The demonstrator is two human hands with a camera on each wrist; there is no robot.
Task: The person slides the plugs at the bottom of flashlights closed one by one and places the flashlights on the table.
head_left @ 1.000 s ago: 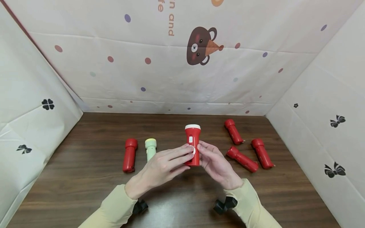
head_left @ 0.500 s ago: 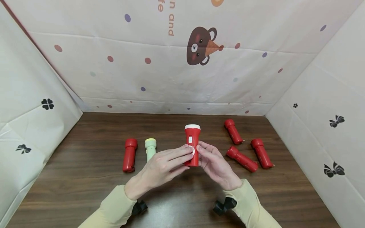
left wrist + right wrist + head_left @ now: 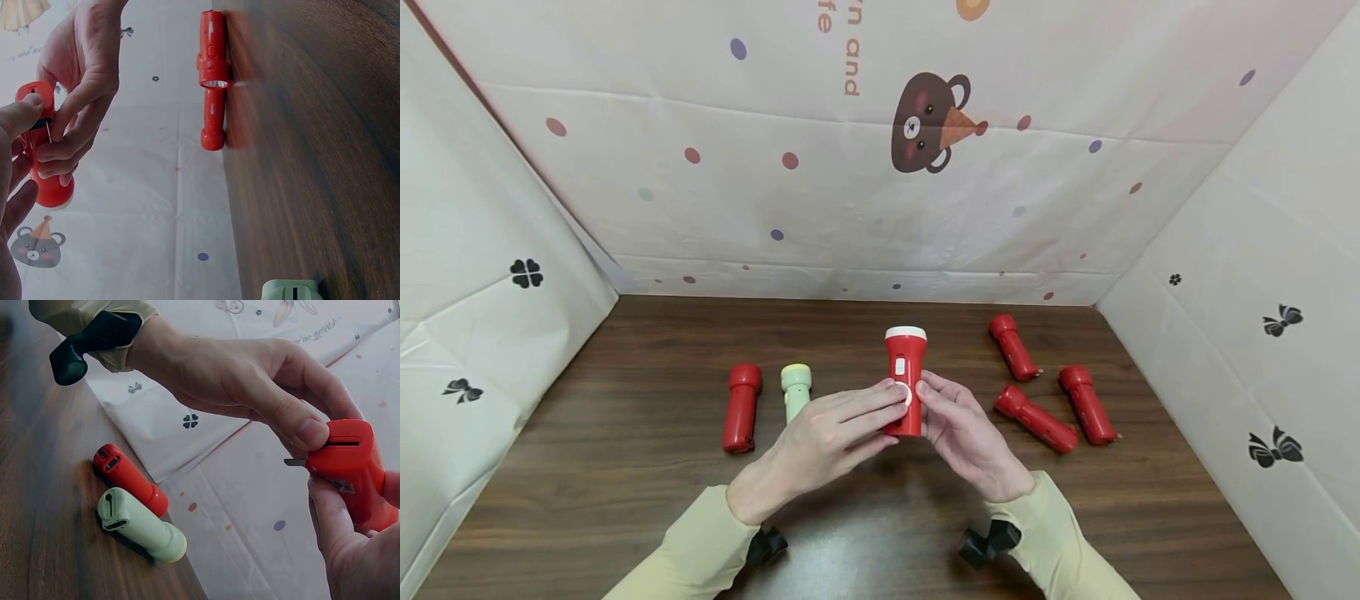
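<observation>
Between both hands a red flashlight (image 3: 906, 358) with a white rim stands upright above the table. My left hand (image 3: 831, 433) grips it from the left, its fingers across the front around a white ring. In the left wrist view, the left thumb (image 3: 25, 112) lies on the flashlight's butt end. My right hand (image 3: 966, 433) holds the flashlight's right side with thumb and fingers. A metal prong (image 3: 294, 462) sticks out near the butt end in the right wrist view. Beside my left hand stands a pale green flashlight (image 3: 796, 387), partly hidden behind it.
Another red flashlight (image 3: 742, 408) is at the left. Three more lie at the right: one far back (image 3: 1015, 348), one nearer (image 3: 1039, 419) and one outermost (image 3: 1088, 406). Printed white sheets (image 3: 850, 208) enclose the dark wooden table (image 3: 647, 400) at the back and sides.
</observation>
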